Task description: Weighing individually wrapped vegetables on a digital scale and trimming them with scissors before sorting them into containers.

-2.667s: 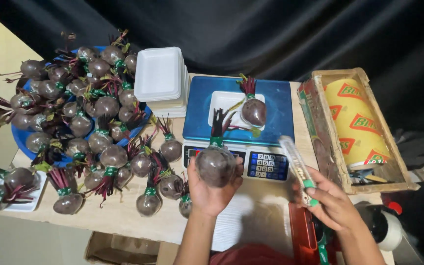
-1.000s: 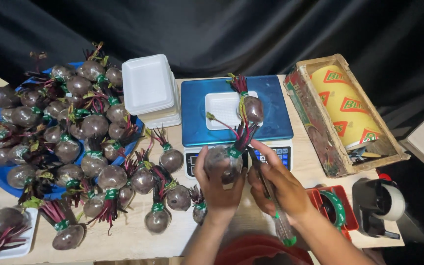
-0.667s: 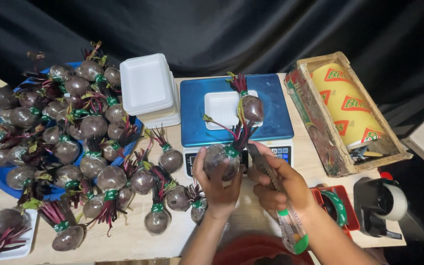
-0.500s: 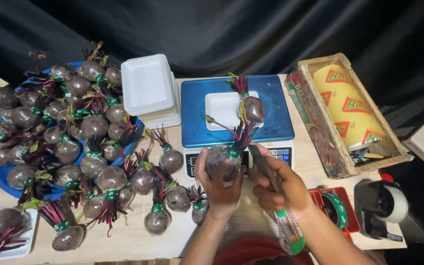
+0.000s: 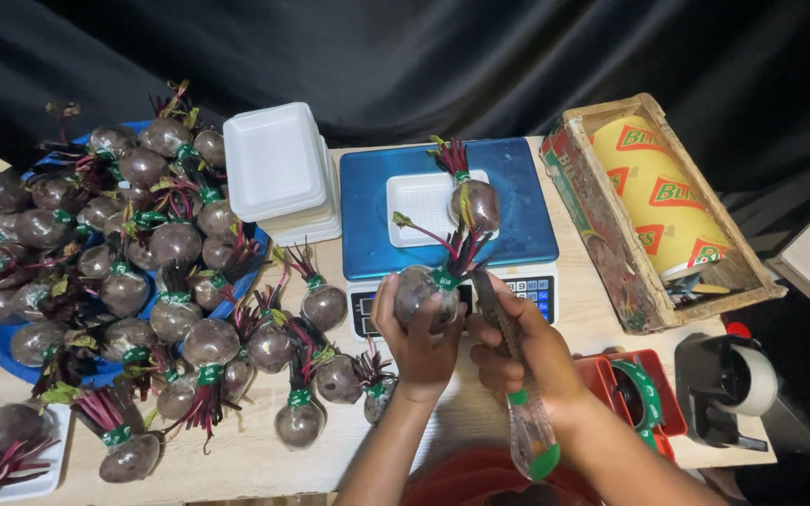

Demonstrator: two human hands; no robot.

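Observation:
My left hand (image 5: 417,345) grips a dark red beetroot (image 5: 421,290) wrapped in clear film, with a green band at its red stems, just in front of the scale's display. My right hand (image 5: 529,354) holds a knife (image 5: 527,440) with a clear and green handle; its blade points up and lies close to the beetroot's stems. A second wrapped beetroot (image 5: 475,201) lies on a small white foam tray (image 5: 416,199) on the blue scale (image 5: 377,220).
Many banded beetroots (image 5: 124,253) are heaped on a blue platter at the left and spill across the table. A stack of white foam trays (image 5: 278,169) sits beside the scale. At right: a wooden box with a cling-film roll (image 5: 658,201), a red tape dispenser (image 5: 639,394) and a black one (image 5: 728,384).
My right hand has brought the knife in from the right, up against the stems of the beetroot. My left hand has lowered the beetroot slightly toward the scale's display.

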